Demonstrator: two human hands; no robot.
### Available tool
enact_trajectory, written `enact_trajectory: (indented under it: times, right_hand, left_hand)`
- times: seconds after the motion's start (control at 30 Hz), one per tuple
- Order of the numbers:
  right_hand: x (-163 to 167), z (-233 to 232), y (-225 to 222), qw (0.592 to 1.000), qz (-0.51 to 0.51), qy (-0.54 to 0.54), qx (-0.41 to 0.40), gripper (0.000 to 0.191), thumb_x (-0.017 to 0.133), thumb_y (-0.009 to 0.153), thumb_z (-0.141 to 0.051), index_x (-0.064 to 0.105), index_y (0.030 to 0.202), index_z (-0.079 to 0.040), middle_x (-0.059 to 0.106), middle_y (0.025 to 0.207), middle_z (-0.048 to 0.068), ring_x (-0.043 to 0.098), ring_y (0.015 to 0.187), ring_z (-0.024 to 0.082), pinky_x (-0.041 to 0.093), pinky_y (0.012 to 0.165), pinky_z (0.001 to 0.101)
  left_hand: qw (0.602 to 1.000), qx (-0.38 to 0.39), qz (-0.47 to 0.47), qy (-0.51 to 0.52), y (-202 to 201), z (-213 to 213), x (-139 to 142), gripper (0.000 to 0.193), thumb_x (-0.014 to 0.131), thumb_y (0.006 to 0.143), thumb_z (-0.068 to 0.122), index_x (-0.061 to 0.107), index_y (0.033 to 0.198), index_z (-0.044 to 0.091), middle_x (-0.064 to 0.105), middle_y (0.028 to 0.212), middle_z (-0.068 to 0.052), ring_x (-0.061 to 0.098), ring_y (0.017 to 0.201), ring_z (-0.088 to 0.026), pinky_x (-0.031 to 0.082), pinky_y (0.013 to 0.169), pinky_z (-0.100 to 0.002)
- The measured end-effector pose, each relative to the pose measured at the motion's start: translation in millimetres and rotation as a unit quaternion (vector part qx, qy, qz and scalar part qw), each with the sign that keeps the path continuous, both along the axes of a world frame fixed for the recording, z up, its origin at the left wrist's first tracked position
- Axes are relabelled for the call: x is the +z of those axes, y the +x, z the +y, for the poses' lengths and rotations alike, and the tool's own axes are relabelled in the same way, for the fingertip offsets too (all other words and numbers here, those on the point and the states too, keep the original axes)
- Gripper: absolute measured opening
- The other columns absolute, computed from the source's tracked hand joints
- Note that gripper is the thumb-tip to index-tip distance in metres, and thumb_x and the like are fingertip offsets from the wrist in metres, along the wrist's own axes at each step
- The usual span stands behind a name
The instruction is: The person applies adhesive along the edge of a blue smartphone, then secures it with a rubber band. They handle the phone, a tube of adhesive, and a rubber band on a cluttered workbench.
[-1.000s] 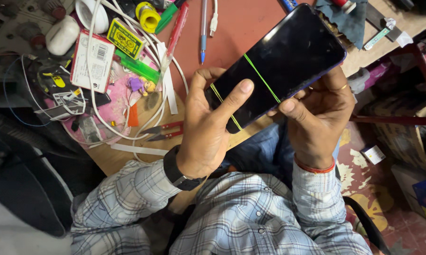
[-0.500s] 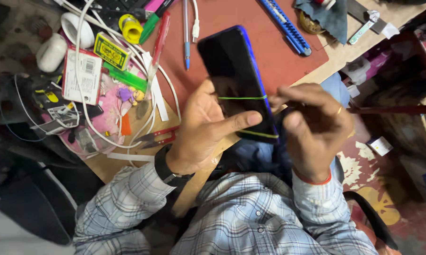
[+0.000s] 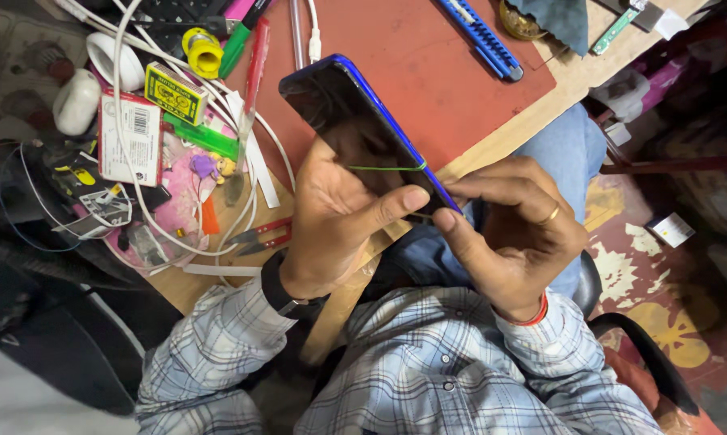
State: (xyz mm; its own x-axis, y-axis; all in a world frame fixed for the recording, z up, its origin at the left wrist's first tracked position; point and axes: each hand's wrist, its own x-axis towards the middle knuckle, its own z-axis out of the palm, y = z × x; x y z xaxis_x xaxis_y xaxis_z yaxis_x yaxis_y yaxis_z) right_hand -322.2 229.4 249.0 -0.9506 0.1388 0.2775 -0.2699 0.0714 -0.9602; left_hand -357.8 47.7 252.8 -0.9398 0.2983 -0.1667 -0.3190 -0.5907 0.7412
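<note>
Blue-edged smartphone [image 3: 355, 133] with a dark glass face, held tilted above the near edge of the desk [image 3: 540, 101] and over the person's lap. Left hand [image 3: 339, 217] closed around the phone from below, thumb lying across the lower part of the screen. Right hand [image 3: 512, 229] closed at the phone's lower right edge, thumb and fingertips pinching there; a ring shows on one finger. Thin green thread [image 3: 387, 167] runs across the glass from the blue edge toward the left palm. Red mat [image 3: 428, 72] covers the desk beneath the phone. Blue utility knife [image 3: 480, 36] lies on the mat's far side, well apart from the hands. Small snips [image 3: 263, 235], white cables [image 3: 130, 121] and a yellow tape roll [image 3: 202, 52] lie left of the phone.
</note>
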Motion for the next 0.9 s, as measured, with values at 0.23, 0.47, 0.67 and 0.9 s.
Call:
enact_trajectory:
  times: [0.23, 0.47, 0.67, 0.9]
  right_hand:
    - [1, -2, 0, 1.0, -0.007, 0.004, -0.011, 0.024, 0.085, 0.091, 0.001, 0.072, 0.11, 0.006, 0.07, 0.099, 0.013, 0.069, 0.09, 0.016, 0.054, 0.083, 0.0241]
    - [3, 0, 2, 0.999, -0.032, -0.017, -0.001, 0.02, 0.085, 0.091, 0.002, 0.072, 0.106, 0.006, 0.071, 0.1, 0.013, 0.069, 0.09, 0.016, 0.055, 0.084, 0.0239]
    - [3, -1, 0, 0.997, -0.059, -0.047, 0.009, 0.018, 0.085, 0.092, 0.002, 0.072, 0.104, 0.005, 0.072, 0.099, 0.013, 0.07, 0.091, 0.015, 0.055, 0.084, 0.0239]
    - [11, 5, -10, 0.994, -0.085, -0.056, 0.028, 0.015, 0.086, 0.092, 0.001, 0.072, 0.096, 0.005, 0.071, 0.092, 0.012, 0.069, 0.085, 0.014, 0.055, 0.077, 0.0235]
  left_hand:
    - [1.0, -0.004, 0.004, -0.007, 0, 0, 1, 0.055, 0.074, 0.096, -0.014, 0.044, 0.14, -0.002, 0.062, 0.122, -0.013, 0.067, 0.113, -0.021, 0.058, 0.105, -0.037]
    - [1.0, -0.011, 0.01, -0.012, 0, 0, 3, 0.055, 0.073, 0.097, -0.013, 0.041, 0.141, -0.001, 0.061, 0.123, -0.013, 0.066, 0.115, -0.021, 0.057, 0.106, -0.037]
    - [1.0, -0.015, 0.008, -0.012, 0, -2, 3, 0.052, 0.072, 0.098, -0.014, 0.041, 0.138, -0.002, 0.06, 0.124, -0.015, 0.066, 0.116, -0.021, 0.058, 0.106, -0.037]
    - [0.999, -0.019, 0.022, -0.02, 4, 2, -2, 0.054, 0.073, 0.096, -0.016, 0.042, 0.138, -0.003, 0.061, 0.124, -0.014, 0.067, 0.114, -0.02, 0.059, 0.103, -0.036]
